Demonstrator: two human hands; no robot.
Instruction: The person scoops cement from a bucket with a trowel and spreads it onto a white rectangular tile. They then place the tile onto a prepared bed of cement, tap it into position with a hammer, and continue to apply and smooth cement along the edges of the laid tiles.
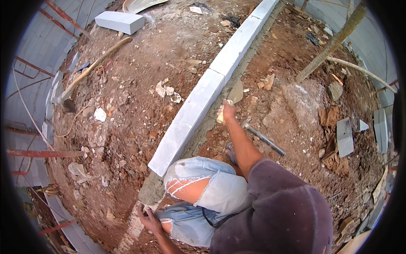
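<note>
My right hand is shut on the pale handle of a trowel. Its blade lies against the mortar on the right side of a long row of white blocks set on the red earth. My left hand is low at the near end of the row. Its fingers touch the grey mortar bed that runs on past the last block; whether it pinches anything I cannot tell. My knee in torn light jeans is between the two hands.
A hammer lies on the dirt just right of my right forearm. A loose white block sits at the far left. Leaning wooden poles stand at the right, and flat grey slabs lie there. Rubble, a long stick and block walls surround the plot.
</note>
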